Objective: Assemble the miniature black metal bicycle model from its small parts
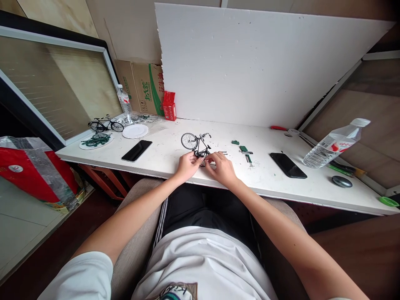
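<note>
A small black model bicycle (202,146) stands tilted near the front edge of the white table, one spoked wheel pointing up and left. My left hand (186,167) is closed on its lower end. The fingers of my right hand (223,169) are pinched at the lower wheel, partly hiding it; any small part between them is too small to make out. Just right of my right hand lie green pieces (243,148), a small green block (235,142) and a green-handled tool (248,159).
On the left are a phone (136,150), a white plate (135,131), another model bicycle (105,124) and green parts (97,140). To the right lie a second phone (288,165), a tilted water bottle (337,143) and a mouse (341,181). A white board (256,66) stands behind.
</note>
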### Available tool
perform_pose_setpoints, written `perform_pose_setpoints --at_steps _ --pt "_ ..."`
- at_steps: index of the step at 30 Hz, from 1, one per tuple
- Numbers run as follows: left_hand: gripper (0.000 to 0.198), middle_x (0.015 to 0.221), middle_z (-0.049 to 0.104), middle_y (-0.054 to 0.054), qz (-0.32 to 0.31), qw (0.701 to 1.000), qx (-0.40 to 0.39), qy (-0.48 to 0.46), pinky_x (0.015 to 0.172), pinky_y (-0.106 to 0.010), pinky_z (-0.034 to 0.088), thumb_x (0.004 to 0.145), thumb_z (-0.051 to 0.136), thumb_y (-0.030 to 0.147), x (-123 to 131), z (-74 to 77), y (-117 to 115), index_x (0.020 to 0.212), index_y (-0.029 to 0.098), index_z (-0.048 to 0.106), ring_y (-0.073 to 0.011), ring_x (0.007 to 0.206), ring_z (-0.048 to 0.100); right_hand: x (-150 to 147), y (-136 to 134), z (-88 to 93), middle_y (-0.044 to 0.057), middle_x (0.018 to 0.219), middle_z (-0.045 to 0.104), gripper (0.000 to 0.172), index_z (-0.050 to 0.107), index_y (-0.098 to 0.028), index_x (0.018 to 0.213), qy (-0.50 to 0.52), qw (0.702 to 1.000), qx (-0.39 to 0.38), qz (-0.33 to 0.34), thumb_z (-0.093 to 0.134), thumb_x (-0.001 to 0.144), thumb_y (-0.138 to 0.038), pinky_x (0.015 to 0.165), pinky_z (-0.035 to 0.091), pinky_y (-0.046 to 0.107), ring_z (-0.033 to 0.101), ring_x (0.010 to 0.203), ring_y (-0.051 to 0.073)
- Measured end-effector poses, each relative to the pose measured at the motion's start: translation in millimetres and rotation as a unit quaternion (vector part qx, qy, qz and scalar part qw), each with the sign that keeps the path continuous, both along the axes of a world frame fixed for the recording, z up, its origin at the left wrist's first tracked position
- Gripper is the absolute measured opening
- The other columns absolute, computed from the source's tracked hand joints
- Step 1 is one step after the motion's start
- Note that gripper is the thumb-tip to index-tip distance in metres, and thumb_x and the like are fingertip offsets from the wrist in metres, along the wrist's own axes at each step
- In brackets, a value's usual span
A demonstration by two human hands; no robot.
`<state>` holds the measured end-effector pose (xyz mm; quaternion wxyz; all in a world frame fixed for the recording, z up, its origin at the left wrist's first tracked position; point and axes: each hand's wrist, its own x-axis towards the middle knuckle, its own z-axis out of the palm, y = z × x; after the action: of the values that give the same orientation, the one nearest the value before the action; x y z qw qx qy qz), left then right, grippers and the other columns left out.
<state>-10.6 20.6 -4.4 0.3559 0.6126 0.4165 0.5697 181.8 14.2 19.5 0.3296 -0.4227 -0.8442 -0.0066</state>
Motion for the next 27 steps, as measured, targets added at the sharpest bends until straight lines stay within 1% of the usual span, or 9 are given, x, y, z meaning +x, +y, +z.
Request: perform_pose_setpoints --at_steps 4,9,11,15,18,25,27 --pt "0.032 0.09 0.08 -0.012 0.001 1.0 -0.002 0.005 0.079 -0.033 0.062 0.087 0.084 0.044 0.4 0.6 -0.6 0.092 0.016 0.071 -0.0227 0.083 0.077 -1.3 0.7 -1.1 0.011 0.1 0.076 0.016 0.067 -0.022 0.105 -0.001 1.0 0.002 -0.009 0.055 0.107 -0.031 0.067 0.042 0.034 0.065 0.102 0.027" --pt "0.03 0.09 0.08 -0.013 -0.001 1.0 -0.001 0.009 0.08 -0.035 0.063 0.088 0.084 0.042 0.7 1.1 -1.5 0.093 0.015 0.072 -0.0233 0.084 0.078 -3.4 0.2 -2.7 0.011 0.095 0.075 0.022 0.066 -0.022 0.101 -0.009 0.999 0.002 -0.035 0.052 0.109 -0.037 0.065 0.038 0.034 0.065 0.099 0.027" --pt "0.03 0.09 0.08 -0.013 -0.003 1.0 -0.001 0.006 0.081 -0.035 0.063 0.088 0.084 0.042 0.7 1.0 -1.6 0.093 0.015 0.072 -0.024 0.085 0.078 -2.9 -0.1 -3.1 0.011 0.095 0.075 0.023 0.065 -0.022 0.102 -0.009 0.999 0.004 -0.034 0.052 0.109 -0.038 0.065 0.037 0.033 0.065 0.098 0.027" --pt "0.032 0.089 0.08 -0.012 -0.01 1.0 0.0 -0.01 0.082 -0.035 0.063 0.089 0.083 0.044 1.0 -0.3 -0.6 0.098 0.015 0.073 -0.0241 0.087 0.078 -0.8 -0.3 -3.8 0.009 0.097 0.076 0.015 0.064 -0.022 0.109 0.003 1.0 0.007 -0.014 0.056 0.106 -0.035 0.068 0.039 0.033 0.065 0.1 0.026" --pt "0.034 0.087 0.079 -0.011 -0.012 1.0 -0.001 -0.016 0.082 -0.034 0.063 0.09 0.083 0.045 1.0 -1.5 0.5 0.1 0.015 0.073 -0.0239 0.087 0.078 -0.2 0.2 -3.8 0.008 0.096 0.076 0.011 0.065 -0.022 0.108 -0.001 1.0 0.012 -0.006 0.058 0.105 -0.03 0.067 0.04 0.032 0.066 0.099 0.025" --pt "0.029 0.089 0.079 -0.012 -0.008 1.0 -0.007 0.003 0.078 -0.033 0.06 0.09 0.081 0.041 0.0 -0.9 -0.3 0.095 0.015 0.071 -0.0232 0.084 0.077 -4.4 -0.2 -4.1 0.007 0.09 0.074 0.005 0.065 -0.021 0.102 -0.014 0.999 0.029 -0.035 0.061 0.102 -0.025 0.062 0.038 0.03 0.067 0.092 0.023" --pt "0.029 0.09 0.079 -0.012 -0.01 1.0 -0.008 0.004 0.077 -0.033 0.06 0.089 0.082 0.041 0.1 0.1 -1.0 0.094 0.015 0.071 -0.0232 0.084 0.076 -6.3 -1.7 -3.9 0.007 0.088 0.074 0.007 0.065 -0.021 0.1 -0.014 0.999 0.029 -0.038 0.062 0.103 -0.027 0.062 0.038 0.03 0.067 0.091 0.023"
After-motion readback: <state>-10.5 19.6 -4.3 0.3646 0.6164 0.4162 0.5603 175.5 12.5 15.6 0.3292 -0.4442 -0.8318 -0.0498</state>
